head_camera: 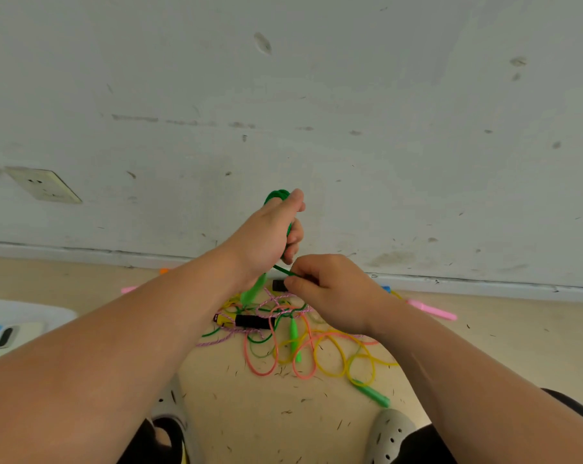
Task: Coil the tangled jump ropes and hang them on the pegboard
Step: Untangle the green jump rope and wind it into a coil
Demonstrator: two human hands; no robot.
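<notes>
Head view, sweeping from the floor's left edge: white tray (25, 316) poking in there, holding a pale device (7, 336), well apart from everything else. Wall socket (44, 184) up on the scuffed wall (350, 95). Bare floor (243, 413) between the tray and the middle, plenty of room.

Left hand (266, 236) raised in front of the wall, clenched around a coiled green rope (276, 195); loops bulging out above the fist, long axis upright, one green handle (251, 291) dangling down below the wrist, tip toward the floor. Single green strand (283, 271) running down and right from the fist, straight into the right hand (330, 293), pinched tight between thumb and forefinger.

Below both hands, tangled pile of ropes (297, 346) on the floor close to the wall's base: orange, yellow, green and pink-white braided cords all crossing. Black handle (253, 321) lying roughly left-right across the pile's near-left side. Second green handle (294, 339) pointing toward the camera. Third green handle (374, 395) at the pile's near-right fringe, angled down-right, near a grey clog (390, 437).

Farther right, pink handle (432, 309) lying along the wall's foot, then open floor out to the right edge.
</notes>
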